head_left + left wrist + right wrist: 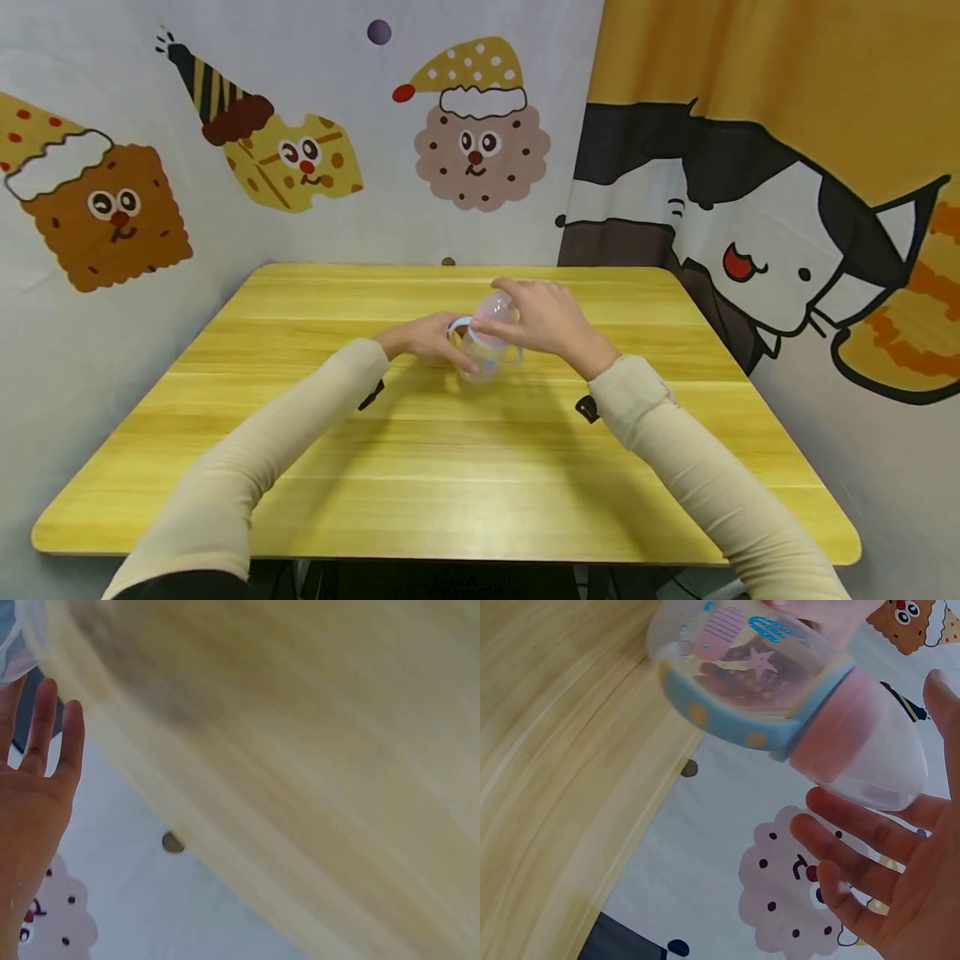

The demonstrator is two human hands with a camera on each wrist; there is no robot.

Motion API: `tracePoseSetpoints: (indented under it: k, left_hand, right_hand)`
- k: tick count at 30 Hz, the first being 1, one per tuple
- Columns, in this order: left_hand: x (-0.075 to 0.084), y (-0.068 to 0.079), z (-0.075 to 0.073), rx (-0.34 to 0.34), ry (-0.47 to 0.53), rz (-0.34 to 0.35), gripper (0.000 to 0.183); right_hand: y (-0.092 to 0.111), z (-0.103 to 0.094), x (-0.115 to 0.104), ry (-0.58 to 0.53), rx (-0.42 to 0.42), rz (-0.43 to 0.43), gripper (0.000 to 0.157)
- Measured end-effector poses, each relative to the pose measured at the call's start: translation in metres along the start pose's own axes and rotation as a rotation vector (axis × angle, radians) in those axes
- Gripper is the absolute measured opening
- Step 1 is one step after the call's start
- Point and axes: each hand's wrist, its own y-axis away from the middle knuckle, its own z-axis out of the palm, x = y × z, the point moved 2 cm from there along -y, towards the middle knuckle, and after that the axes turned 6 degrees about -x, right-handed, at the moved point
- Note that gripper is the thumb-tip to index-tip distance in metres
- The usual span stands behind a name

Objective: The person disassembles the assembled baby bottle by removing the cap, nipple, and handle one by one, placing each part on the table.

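Observation:
A clear baby bottle [489,357] with a pink collar [838,727], a see-through domed cap [892,754] and a blue, yellow-spotted handle [724,729] is over the middle of the table. My left hand [431,340] holds its body from the left, thumb across the near side. In the left wrist view only part of the bottle [28,634] shows at the top left corner, by the fingertips. My right hand [546,321] is around the cap, fingers and thumb spread. In the right wrist view the fingers of the right hand [907,877] lie just below the cap, thumb apart from it.
The wood-grain table [465,500] has rounded front corners. A white cartoon-print curtain [315,242] stands behind it, with a yellow cat-print curtain [750,50] at the right. Dark wrist straps [588,408] show below the sleeves.

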Motion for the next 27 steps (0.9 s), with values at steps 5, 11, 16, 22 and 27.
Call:
tracePoseSetpoints:
  k: [5, 11, 16, 22, 27]
  left_hand:
    - [0.01, 0.026, -0.016, 0.051, -0.062, -0.04, 0.058]
    - [0.02, 0.049, -0.028, 0.112, -0.12, -0.076, 0.059]
    - [0.022, 0.056, -0.036, 0.15, -0.106, -0.08, 0.063]
    - [0.025, 0.067, -0.047, 0.211, -0.108, -0.094, 0.064]
    - [0.029, 0.073, -0.05, 0.234, -0.101, -0.081, 0.062]
  right_hand:
    - [-0.002, 0.001, -0.005, -0.053, 0.051, -0.021, 0.081]
    - [-0.002, 0.0, -0.008, -0.119, 0.065, -0.026, 0.077]
    - [-0.002, -0.009, -0.001, -0.166, 0.054, 0.048, 0.084]
    - [-0.007, -0.013, 0.0, -0.203, 0.041, 0.073, 0.086]
    - [-0.011, -0.004, 0.001, -0.32, -0.035, 0.106, 0.088]
